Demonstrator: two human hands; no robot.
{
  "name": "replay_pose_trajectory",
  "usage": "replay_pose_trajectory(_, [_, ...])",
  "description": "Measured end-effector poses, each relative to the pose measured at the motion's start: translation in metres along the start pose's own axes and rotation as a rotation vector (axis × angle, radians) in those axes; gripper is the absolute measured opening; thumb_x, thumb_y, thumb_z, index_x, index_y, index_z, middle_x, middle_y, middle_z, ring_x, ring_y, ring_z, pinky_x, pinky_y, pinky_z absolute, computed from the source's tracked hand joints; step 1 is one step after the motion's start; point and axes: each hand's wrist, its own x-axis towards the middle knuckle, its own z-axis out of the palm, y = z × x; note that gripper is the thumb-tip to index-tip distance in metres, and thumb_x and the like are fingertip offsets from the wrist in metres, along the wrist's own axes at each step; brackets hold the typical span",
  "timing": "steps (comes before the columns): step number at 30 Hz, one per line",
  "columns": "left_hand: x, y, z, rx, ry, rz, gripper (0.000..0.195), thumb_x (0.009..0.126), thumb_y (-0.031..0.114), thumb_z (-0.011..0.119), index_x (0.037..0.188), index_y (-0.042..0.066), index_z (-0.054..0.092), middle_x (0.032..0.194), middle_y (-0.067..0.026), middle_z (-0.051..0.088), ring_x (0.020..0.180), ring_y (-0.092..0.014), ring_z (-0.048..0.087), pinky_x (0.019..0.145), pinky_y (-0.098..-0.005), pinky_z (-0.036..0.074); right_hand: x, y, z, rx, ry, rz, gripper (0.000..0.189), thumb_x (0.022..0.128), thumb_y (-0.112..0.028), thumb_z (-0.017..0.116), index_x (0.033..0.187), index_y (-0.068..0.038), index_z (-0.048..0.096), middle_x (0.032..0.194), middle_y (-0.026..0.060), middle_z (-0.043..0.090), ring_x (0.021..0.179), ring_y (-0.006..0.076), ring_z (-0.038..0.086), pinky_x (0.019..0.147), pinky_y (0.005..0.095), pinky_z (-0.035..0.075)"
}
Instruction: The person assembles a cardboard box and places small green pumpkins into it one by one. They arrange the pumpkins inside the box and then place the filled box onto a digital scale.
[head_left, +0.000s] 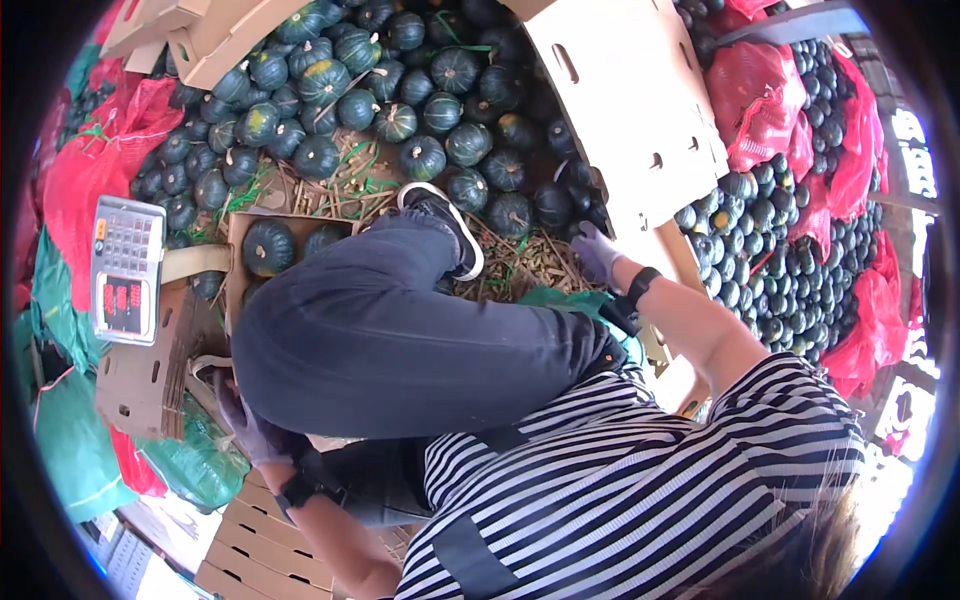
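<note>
My left hand, in a light purple-grey glove, is low beside my bent knee. Its fingers point towards the near side of an open cardboard box, and the knee partly hides what they touch. Dark green kabocha squashes lie inside that box. On the other side, my right hand, gloved alike, reaches down beside a tall cardboard bin. Its fingers are apart and nothing shows in them. The nearest loose squash lies just beyond the fingertips.
A digital scale display stands left of the box, above stacked flattened cardboard. A large heap of squashes fills the far side. Red mesh sacks and more squashes line the right. My shoe rests on straw-strewn ground.
</note>
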Motion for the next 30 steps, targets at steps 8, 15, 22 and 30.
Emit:
replay_pose_trajectory(8, [-0.106,-0.03,-0.06,0.094,0.162,0.112,0.056,0.104,0.035,0.055,0.146,0.0,0.047,0.144,-0.0168,0.052,0.132,-0.026,0.049,0.113,-0.0388,0.037,0.12,-0.061,0.01,0.197,0.074,-0.141,0.042,0.101,-0.032,0.05,0.139,-0.015,0.051,0.133,0.0174,0.058,0.114,0.0351,0.058,0.095,0.0416,0.048])
replay_pose_trajectory(15, [-0.111,-0.034,-0.026,0.078,0.181,0.07,0.052,0.103,0.027,0.059,0.146,0.001,0.047,0.145,-0.0142,0.053,0.135,-0.024,0.049,0.115,-0.0369,0.037,0.265,-0.021,-0.021,-0.815,0.028,-0.301,0.032,0.099,-0.025,0.05,0.119,-0.016,0.072,0.121,0.013,0.071,0.113,0.032,0.068,0.091,0.046,0.057])
replay_pose_trajectory(22, [-0.12,-0.002,-0.035,0.266,0.252,0.023,0.045,0.1,0.011,0.061,0.143,-0.001,0.05,0.145,-0.0134,0.054,0.132,-0.022,0.052,0.112,-0.0338,0.04,0.192,-0.094,0.04,-0.905,-0.006,-0.402,0.023,0.091,-0.019,0.063,0.108,-0.013,0.077,0.119,0.0123,0.073,0.113,0.03,0.069,0.094,0.0431,0.057])
replay_pose_trajectory(30, [-0.095,-0.021,-0.015,0.147,0.212,0.058,0.045,0.1,0.01,0.061,0.142,-0.002,0.049,0.145,-0.0142,0.054,0.132,-0.022,0.053,0.111,-0.0334,0.042,0.172,-0.032,0.002,1.476,0.296,-0.124,0.011,0.097,-0.008,0.063,0.108,-0.007,0.064,0.081,0.0007,0.061,0.078,0.0168,0.063,0.068,0.0281,0.051])
